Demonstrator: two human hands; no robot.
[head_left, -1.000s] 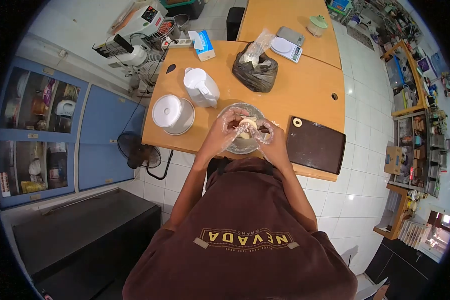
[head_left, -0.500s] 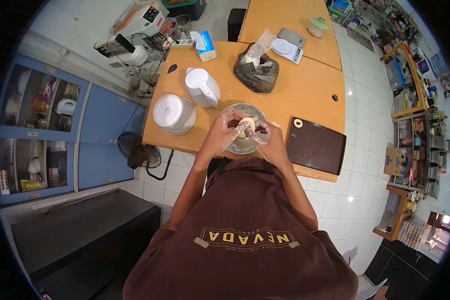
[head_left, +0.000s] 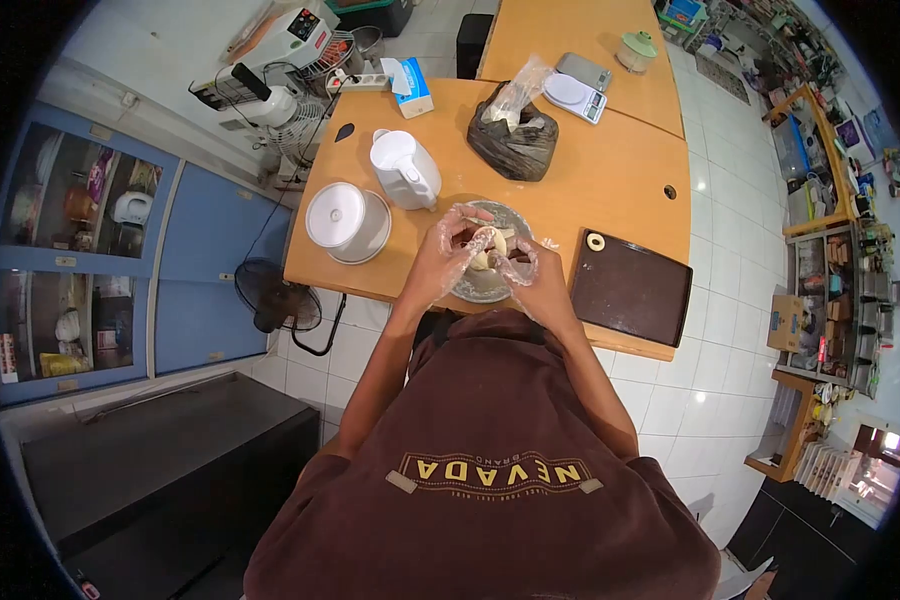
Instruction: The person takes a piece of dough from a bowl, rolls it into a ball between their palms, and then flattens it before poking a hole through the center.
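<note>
Pale dough (head_left: 484, 260) is held between my two hands over a round metal bowl (head_left: 482, 293). My left hand (head_left: 448, 258), in a clear plastic glove dusted white, curls its fingers round the left side of the dough. On the opposite side, my right hand (head_left: 532, 280), gloved the same way, pinches the dough. More pale dough shows in the bowl, partly hidden by my hands. To the right, a small dough ring (head_left: 595, 242) lies at the upper left corner of a dark baking tray (head_left: 632, 290).
Left of the bowl stand a white lidded tub (head_left: 348, 222) and a white pitcher (head_left: 406, 170). Behind it are a black plastic bag (head_left: 515, 145), a digital scale (head_left: 573, 98) and a blue-white box (head_left: 412, 88). A wooden table (head_left: 610, 180) carries them.
My fingers have shifted slightly around the dough, and its visible shape looks longer and more curved. The bowl's contents show a little more. The tray and its dough ring stay put.
</note>
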